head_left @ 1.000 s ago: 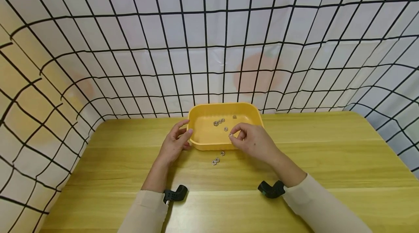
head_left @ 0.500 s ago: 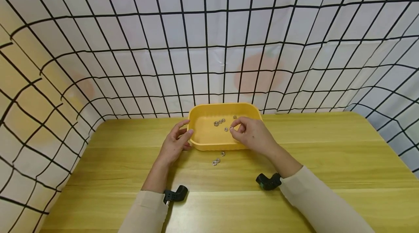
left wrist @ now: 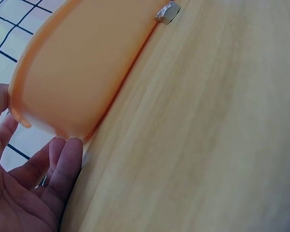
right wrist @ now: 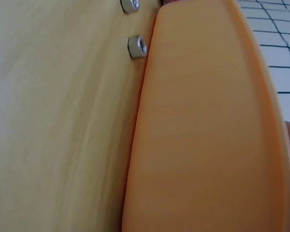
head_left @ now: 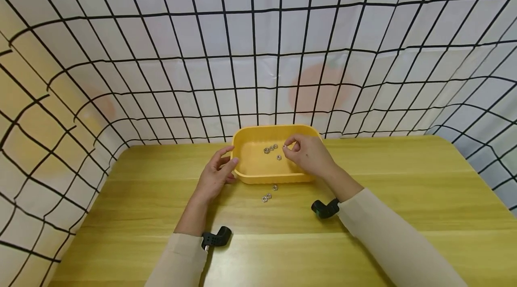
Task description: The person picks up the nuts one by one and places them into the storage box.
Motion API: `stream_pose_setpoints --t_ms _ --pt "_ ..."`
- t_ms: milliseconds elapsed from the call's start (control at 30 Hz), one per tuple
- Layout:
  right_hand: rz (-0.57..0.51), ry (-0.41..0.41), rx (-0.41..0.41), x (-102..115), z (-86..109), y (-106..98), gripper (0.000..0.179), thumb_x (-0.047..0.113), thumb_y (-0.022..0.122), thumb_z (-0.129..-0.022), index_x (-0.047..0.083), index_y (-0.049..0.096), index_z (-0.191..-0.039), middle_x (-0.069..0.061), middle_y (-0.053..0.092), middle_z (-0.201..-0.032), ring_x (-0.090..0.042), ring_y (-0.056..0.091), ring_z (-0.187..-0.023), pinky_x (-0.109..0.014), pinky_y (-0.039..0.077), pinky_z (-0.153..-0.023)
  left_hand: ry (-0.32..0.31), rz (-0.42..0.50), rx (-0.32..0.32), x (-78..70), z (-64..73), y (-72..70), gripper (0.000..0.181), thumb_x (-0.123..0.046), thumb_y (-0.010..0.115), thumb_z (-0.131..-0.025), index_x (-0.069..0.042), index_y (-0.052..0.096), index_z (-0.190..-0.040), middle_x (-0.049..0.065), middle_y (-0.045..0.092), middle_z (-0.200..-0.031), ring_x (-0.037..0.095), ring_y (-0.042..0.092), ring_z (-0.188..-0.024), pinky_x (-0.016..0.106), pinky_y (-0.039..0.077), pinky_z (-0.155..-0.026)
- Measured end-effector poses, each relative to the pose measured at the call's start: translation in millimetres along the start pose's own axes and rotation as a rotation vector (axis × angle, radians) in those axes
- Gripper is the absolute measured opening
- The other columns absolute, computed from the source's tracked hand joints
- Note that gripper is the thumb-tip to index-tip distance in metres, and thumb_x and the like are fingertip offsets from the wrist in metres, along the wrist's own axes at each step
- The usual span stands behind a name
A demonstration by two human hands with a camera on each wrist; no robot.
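A yellow plastic tray (head_left: 258,178) stands on the table near its back edge. My left hand (head_left: 213,178) holds the tray's left end, with the thumb at the rim; in the left wrist view, fingertips (left wrist: 70,152) touch the outer wall low down. Over the right part of the tray, my right hand (head_left: 308,154) pinches a small metal nut (head_left: 284,146) between thumb and forefinger. Several hex nuts (head_left: 267,150) lie inside the tray. Three more nuts (head_left: 265,199) lie on the table just in front. The tray wall hides most of the right hand in the right wrist view.
The wooden table (head_left: 161,215) spreads around the tray on both sides and in front. Behind it rises a black wire grid (head_left: 254,56) with a pale printed cloth against it. Each wrist wears a black camera mount (head_left: 218,236).
My right hand has moved away from me, from the tray's front rim toward its back, still pinching the nut. The left hand and the tray stay in place.
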State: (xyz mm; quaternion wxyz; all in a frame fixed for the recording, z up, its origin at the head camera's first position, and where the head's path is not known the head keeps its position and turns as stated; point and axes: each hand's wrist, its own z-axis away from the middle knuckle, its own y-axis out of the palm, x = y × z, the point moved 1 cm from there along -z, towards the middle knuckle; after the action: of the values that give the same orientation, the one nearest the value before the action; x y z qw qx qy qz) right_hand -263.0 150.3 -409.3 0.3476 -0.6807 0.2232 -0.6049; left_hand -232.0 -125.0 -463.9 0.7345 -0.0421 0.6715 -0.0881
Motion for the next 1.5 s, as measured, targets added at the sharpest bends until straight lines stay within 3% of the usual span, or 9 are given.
stream_pose_setpoints --t_ms 200,600,833,1067,1500 --pt "0.062 0.011 -0.024 -3 -10.6 1 0.02 0.031 0.067 -0.097 0.014 0.07 -0.107 -0.003 0.067 -0.081 -0.016 0.054 -0.059 -0.027 0.043 -0.056 0.0 0.0 0.008 -0.6 -0.6 -1.6 0.051 -0.034 0.063 -0.103 -0.026 0.049 -0.15 0.022 0.054 -0.144 0.02 0.063 -0.075 0.031 0.061 -0.075" --pt "0.058 0.002 -0.035 -5 -18.2 3 0.019 0.03 0.067 -0.098 0.014 0.071 -0.106 -0.003 0.067 -0.081 -0.016 0.053 -0.061 -0.028 0.043 -0.057 0.0 0.005 0.004 -1.0 -0.6 -1.7 0.05 -0.034 0.063 -0.103 -0.026 0.05 -0.15 0.022 0.054 -0.144 0.019 0.063 -0.075 0.031 0.061 -0.075" --pt "0.028 0.012 -0.033 -6 -19.6 3 0.023 0.028 0.069 -0.096 0.012 0.07 -0.113 -0.004 0.068 -0.084 -0.016 0.054 -0.063 -0.028 0.044 -0.059 0.007 0.002 0.0 -1.2 -0.4 -1.0 0.049 -0.033 0.064 -0.103 -0.026 0.05 -0.149 0.021 0.056 -0.143 0.02 0.063 -0.075 0.029 0.061 -0.074" --pt "-0.005 0.049 -0.046 -6 -19.7 3 0.021 0.028 0.068 -0.097 0.014 0.069 -0.113 -0.003 0.064 -0.08 -0.016 0.05 -0.057 -0.027 0.04 -0.053 -0.004 0.004 -0.006 -1.3 0.6 -0.3 0.047 -0.034 0.063 -0.103 -0.028 0.051 -0.148 0.02 0.056 -0.142 0.019 0.062 -0.075 0.027 0.061 -0.071" --pt "-0.039 0.024 -0.083 -5 -18.3 3 0.02 0.026 0.069 -0.097 0.013 0.07 -0.112 -0.003 0.064 -0.079 -0.017 0.051 -0.059 -0.027 0.041 -0.055 0.0 0.005 -0.005 0.0 0.4 -0.8 0.049 -0.035 0.064 -0.102 -0.028 0.051 -0.148 0.02 0.055 -0.144 0.019 0.063 -0.075 0.029 0.062 -0.073"
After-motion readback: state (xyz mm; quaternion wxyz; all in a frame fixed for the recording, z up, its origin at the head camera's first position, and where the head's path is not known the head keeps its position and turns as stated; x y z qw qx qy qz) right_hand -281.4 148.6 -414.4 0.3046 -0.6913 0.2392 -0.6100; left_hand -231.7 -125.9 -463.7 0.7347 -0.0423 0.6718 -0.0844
